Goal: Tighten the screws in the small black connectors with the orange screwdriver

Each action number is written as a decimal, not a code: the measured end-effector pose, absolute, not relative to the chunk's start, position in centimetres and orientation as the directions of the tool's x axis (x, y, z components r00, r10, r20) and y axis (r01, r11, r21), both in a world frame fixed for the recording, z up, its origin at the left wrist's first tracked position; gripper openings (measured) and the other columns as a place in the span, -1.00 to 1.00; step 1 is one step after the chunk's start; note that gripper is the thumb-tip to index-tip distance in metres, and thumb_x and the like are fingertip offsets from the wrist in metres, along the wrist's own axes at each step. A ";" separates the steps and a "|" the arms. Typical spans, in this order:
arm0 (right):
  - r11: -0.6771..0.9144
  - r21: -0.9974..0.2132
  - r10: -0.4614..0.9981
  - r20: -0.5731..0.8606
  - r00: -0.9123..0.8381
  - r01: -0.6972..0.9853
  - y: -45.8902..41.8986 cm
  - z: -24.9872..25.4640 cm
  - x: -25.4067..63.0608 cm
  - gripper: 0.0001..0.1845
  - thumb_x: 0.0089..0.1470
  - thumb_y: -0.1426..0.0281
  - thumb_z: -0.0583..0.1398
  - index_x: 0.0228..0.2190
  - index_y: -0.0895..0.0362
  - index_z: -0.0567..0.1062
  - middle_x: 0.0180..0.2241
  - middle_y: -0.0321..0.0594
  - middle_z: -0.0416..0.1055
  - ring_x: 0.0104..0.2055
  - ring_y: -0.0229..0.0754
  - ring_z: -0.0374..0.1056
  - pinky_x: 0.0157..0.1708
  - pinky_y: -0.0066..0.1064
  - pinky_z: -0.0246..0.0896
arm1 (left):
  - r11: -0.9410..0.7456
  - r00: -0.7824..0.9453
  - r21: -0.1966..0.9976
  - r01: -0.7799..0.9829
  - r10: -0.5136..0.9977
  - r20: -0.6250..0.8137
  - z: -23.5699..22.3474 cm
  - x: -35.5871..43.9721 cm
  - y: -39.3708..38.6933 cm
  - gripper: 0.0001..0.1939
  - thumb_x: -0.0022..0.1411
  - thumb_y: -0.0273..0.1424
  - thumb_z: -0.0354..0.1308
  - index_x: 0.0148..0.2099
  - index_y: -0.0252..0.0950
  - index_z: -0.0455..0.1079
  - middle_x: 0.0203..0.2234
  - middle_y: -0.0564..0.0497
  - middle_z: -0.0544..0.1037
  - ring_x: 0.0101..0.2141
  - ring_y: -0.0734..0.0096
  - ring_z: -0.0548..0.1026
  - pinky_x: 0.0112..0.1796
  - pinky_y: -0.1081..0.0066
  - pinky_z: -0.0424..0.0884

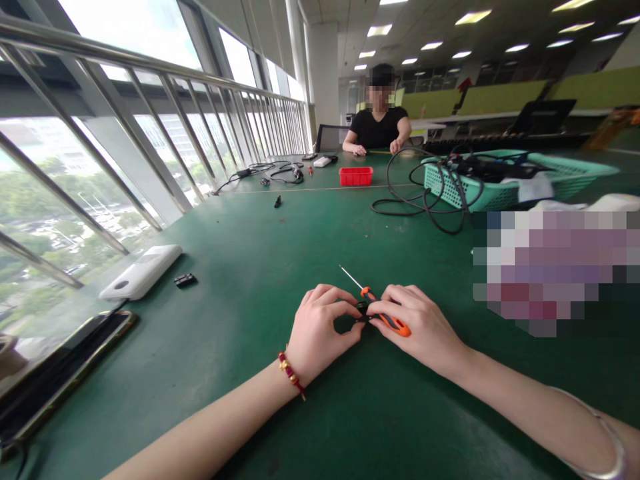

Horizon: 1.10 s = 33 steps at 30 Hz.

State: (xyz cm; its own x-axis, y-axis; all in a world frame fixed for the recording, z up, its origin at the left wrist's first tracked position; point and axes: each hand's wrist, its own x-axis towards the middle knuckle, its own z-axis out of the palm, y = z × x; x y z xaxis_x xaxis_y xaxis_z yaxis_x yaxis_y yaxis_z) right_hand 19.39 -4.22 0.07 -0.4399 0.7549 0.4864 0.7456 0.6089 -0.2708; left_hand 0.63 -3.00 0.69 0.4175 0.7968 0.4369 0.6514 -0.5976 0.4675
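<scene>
a green tabletop (240,267) bears a red bin (355,177), cables (290,172) and a teal basket (505,183).

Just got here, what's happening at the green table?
A person's left hand and right hand hold a small black part between them. The right also keeps an orange-and-black screwdriver, tip pointing away. Across the table, another person sits behind a red bin.
</scene>
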 end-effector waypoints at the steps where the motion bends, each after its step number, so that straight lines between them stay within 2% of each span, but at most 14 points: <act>1: 0.615 -0.276 0.749 0.497 -0.438 0.739 -4.2 0.0 19.4 -0.87 0.05 0.42 0.14 -0.32 0.04 0.48 -0.38 -0.25 0.34 -0.32 -0.23 0.25 -0.29 -0.39 0.14 | -0.584 0.402 0.480 0.655 0.807 0.433 0.7 0.7 -3.0 -0.95 0.02 -0.41 0.20 -0.41 -0.18 0.49 -0.28 0.10 0.55 -0.19 0.32 0.39 -0.13 0.27 0.30; 3: 0.607 -0.305 0.750 0.525 -0.402 0.734 -4.0 -0.1 19.6 -0.85 0.04 0.38 0.15 -0.29 0.05 0.47 -0.37 -0.25 0.34 -0.33 -0.23 0.25 -0.28 -0.38 0.14 | -0.546 0.367 0.508 0.666 0.833 0.414 0.6 0.7 -3.1 -0.96 0.00 -0.41 0.21 -0.42 -0.18 0.49 -0.24 0.09 0.54 -0.17 0.30 0.40 -0.11 0.25 0.30; 6: 0.535 -0.408 0.785 0.563 -0.256 0.740 -3.4 -0.1 20.0 -0.84 0.05 0.34 0.13 -0.29 0.08 0.45 -0.38 -0.25 0.33 -0.35 -0.22 0.27 -0.29 -0.37 0.16 | -0.492 0.349 0.542 0.681 0.869 0.350 0.5 0.8 -3.0 -0.95 0.00 -0.41 0.21 -0.43 -0.18 0.50 -0.18 0.09 0.54 -0.14 0.27 0.40 -0.08 0.23 0.31; 9: 0.464 -0.545 0.825 0.553 -0.117 0.698 -2.7 -0.1 20.5 -0.86 0.07 0.35 0.10 -0.33 0.09 0.44 -0.39 -0.26 0.32 -0.35 -0.24 0.28 -0.32 -0.41 0.16 | -0.471 0.372 0.562 0.680 0.882 0.289 0.3 0.8 -2.9 -0.92 0.03 -0.40 0.20 -0.40 -0.15 0.53 -0.19 0.11 0.55 -0.14 0.27 0.41 -0.08 0.23 0.33; 12: 0.438 -0.618 0.845 0.532 -0.062 0.653 -2.3 -0.1 20.8 -0.87 0.07 0.37 0.10 -0.34 0.10 0.43 -0.39 -0.26 0.32 -0.36 -0.26 0.28 -0.33 -0.43 0.16 | -0.467 0.376 0.574 0.673 0.884 0.278 0.2 0.7 -2.6 -0.91 0.05 -0.38 0.19 -0.38 -0.15 0.54 -0.23 0.10 0.56 -0.17 0.30 0.42 -0.09 0.26 0.35; 19: 0.426 -0.636 0.869 0.485 -0.095 0.644 -2.4 -0.2 20.7 -0.86 0.06 0.38 0.10 -0.33 0.09 0.45 -0.37 -0.27 0.34 -0.36 -0.26 0.29 -0.36 -0.43 0.15 | -0.413 0.326 0.530 0.740 0.910 0.254 1.0 -3.9 -1.6 -0.86 0.06 -0.30 0.17 -0.36 -0.19 0.53 -0.25 0.06 0.57 -0.19 0.29 0.44 -0.10 0.27 0.36; 27: 0.447 -0.637 0.868 0.480 -0.132 0.627 -2.4 -0.4 20.4 -0.86 0.05 0.41 0.10 -0.34 0.08 0.45 -0.36 -0.27 0.36 -0.34 -0.26 0.30 -0.34 -0.43 0.16 | -0.203 0.075 0.414 0.888 0.949 0.305 1.7 -15.6 -1.5 -0.68 -0.02 -0.07 0.15 -0.37 -0.19 0.51 -0.23 0.00 0.56 -0.21 0.16 0.49 -0.07 0.22 0.35; 31: 0.456 -0.631 0.866 0.477 -0.150 0.628 -2.4 -0.5 20.4 -0.86 0.05 0.40 0.10 -0.34 0.08 0.45 -0.38 -0.27 0.35 -0.36 -0.26 0.30 -0.36 -0.44 0.16 | -0.173 0.028 0.399 0.900 0.939 0.344 2.7 -16.8 -2.1 -0.64 -0.05 -0.03 0.14 -0.36 -0.19 0.50 -0.24 0.00 0.56 -0.19 0.16 0.48 -0.05 0.22 0.33; 33: 0.458 -0.629 0.867 0.473 -0.158 0.629 -2.4 -0.5 20.4 -0.86 0.05 0.40 0.10 -0.34 0.08 0.46 -0.39 -0.27 0.35 -0.37 -0.26 0.29 -0.37 -0.44 0.16 | -0.125 -0.019 0.424 0.897 0.947 0.319 3.3 -16.8 -1.9 -0.61 -0.05 -0.02 0.12 -0.34 -0.21 0.49 -0.29 -0.01 0.56 -0.21 0.17 0.48 -0.08 0.24 0.35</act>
